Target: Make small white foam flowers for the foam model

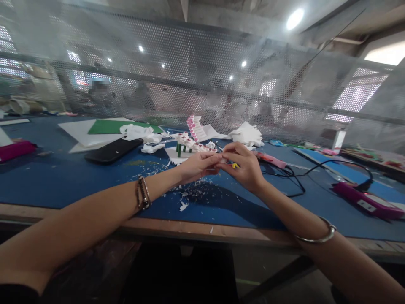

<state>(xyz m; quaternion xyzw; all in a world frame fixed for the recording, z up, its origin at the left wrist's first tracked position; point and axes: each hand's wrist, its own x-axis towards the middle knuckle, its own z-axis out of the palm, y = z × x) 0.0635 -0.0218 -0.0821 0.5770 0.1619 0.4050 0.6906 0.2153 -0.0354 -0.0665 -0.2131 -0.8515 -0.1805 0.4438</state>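
My left hand (198,165) and my right hand (243,164) meet above the blue table mat (63,177), fingertips pinched together on a tiny piece I cannot make out. A small yellow bit (234,166) shows under my right fingers. Just beyond the hands stands a small white craft model (190,142) with green legs and pink dots. White paper scraps (193,195) lie scattered below the hands.
A black phone (112,150) lies left of centre, with white and green sheets (107,126) behind it. Crumpled tissue (247,135) sits at the back. A pink glue gun (272,160) and a magenta tool (367,200) with black cables lie right. Perforated mesh screen (190,76) walls the far side.
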